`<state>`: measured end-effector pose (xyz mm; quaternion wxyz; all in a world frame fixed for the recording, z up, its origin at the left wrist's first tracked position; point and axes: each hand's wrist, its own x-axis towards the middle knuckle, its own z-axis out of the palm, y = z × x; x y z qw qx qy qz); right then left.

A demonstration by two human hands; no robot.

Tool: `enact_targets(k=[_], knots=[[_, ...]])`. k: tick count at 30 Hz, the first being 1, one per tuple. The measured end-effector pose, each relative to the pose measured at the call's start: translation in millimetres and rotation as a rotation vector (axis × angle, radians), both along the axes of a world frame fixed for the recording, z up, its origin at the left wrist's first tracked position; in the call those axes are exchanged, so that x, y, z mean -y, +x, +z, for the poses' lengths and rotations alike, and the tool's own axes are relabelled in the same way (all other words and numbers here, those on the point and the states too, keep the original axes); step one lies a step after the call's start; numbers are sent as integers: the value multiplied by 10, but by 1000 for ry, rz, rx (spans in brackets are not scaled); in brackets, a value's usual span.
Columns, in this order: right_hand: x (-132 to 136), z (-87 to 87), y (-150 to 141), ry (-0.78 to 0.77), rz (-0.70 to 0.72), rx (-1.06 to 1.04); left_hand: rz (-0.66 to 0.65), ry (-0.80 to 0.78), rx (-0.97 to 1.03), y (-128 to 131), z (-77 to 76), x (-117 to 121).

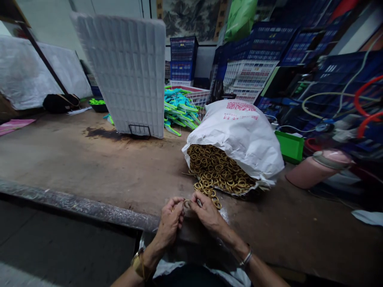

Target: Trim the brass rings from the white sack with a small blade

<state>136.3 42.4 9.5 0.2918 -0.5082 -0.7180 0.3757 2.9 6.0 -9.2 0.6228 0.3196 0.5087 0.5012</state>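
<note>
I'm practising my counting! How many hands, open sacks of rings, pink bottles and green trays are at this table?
Hands (left hand and right hand): 2
Open sack of rings: 1
Pink bottle: 1
Green tray: 1
Total: 5
The rings themselves are too heaped to count.

The rings (220, 169) are brass-yellow, the sack (231, 129) white with red print (241, 106).

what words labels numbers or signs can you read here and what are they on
None reads clearly.
White sack: red print, a code-like block with characters below, too blurred to read.
Wall picture: marks on its side strips, too blurred to read.
Blue crates: yellow marks, too small to read.
</note>
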Motion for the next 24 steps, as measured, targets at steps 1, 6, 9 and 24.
enact_targets(k=[1,6,9,24], knots=[[19,2,3,-17,7,-36,2,-1,2,-2,1,1],[63,-40,20,-91,15,-182,-66,3,18,-2,2,16],[65,-78,23,-143,11,-211,-74,17,-50,11,36,23],[100,-35,-45,-156,-49,-78,-226,-48,-23,7,79,81]])
